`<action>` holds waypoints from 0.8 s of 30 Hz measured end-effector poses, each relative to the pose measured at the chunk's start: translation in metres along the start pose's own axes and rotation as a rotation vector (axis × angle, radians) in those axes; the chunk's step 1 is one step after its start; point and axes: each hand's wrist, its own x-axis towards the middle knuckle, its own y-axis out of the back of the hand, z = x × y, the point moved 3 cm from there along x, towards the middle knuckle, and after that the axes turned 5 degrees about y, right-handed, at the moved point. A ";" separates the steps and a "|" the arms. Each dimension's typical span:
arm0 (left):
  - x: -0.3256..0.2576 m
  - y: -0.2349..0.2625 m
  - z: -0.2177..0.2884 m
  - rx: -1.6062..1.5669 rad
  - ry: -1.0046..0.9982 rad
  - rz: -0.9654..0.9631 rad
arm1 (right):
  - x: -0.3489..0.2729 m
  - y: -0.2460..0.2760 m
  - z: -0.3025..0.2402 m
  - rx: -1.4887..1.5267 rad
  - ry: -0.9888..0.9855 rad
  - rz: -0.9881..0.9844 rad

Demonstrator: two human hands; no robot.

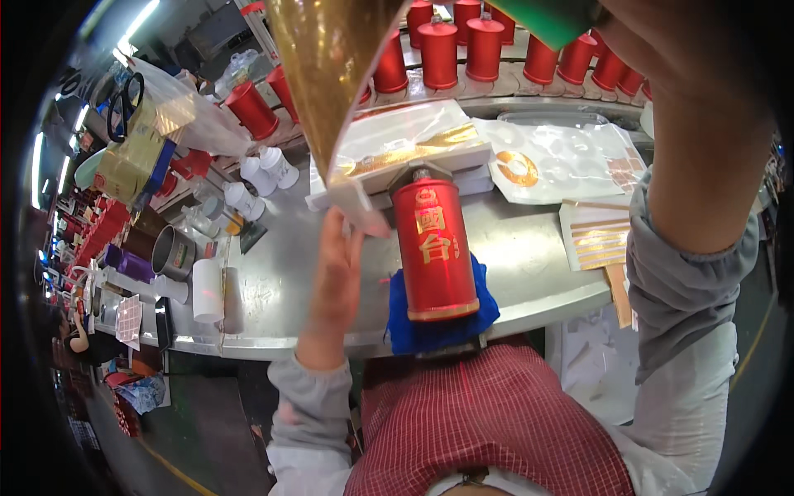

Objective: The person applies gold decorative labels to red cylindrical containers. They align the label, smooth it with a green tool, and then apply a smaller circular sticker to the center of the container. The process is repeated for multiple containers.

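The red cylindrical bottle [434, 252] stands on a blue cloth [442, 318] at the near edge of the steel table [529, 256]. It looks heavy, rigid and glossy, so likely slippery; its body is the safest place to grip. Just left of the bottle, the left hand [337, 269] pinches the lower tip of a thin gold film sheet [327, 66], light and easily creased. Above and right of the bottle, the right hand [662, 41] is raised; whether it grips cannot be told. Behind the bottle lie white sheet stacks [413, 149].

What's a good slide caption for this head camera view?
Left hand and raised right hand hold gold film above a red bottle on a blue cloth.
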 end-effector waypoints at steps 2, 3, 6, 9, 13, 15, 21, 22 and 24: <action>0.022 -0.003 0.003 -0.210 0.062 -0.075 | -0.006 0.002 0.003 -0.029 -0.031 0.012; 0.027 0.003 0.001 -0.304 0.094 -0.317 | -0.011 -0.003 0.002 -0.047 -0.049 0.026; -0.014 0.008 -0.009 -0.328 0.267 -0.199 | -0.038 -0.018 0.017 -0.070 -0.109 0.094; -0.053 0.017 -0.018 -0.250 0.478 -0.076 | -0.097 -0.045 0.035 0.065 -0.332 0.259; -0.057 0.004 -0.020 -0.201 0.626 -0.074 | -0.193 -0.111 0.047 0.404 -0.719 0.501; -0.053 0.001 -0.025 -0.200 0.645 -0.085 | -0.224 -0.138 0.048 0.393 -0.802 0.519; -0.045 0.000 -0.034 -0.095 0.599 -0.004 | -0.261 -0.172 0.054 0.432 -0.945 0.562; -0.045 0.000 -0.034 -0.083 0.595 -0.003 | -0.265 -0.173 0.055 0.446 -0.961 0.564; -0.046 0.004 -0.037 -0.028 0.620 -0.018 | -0.267 -0.175 0.056 0.454 -0.969 0.562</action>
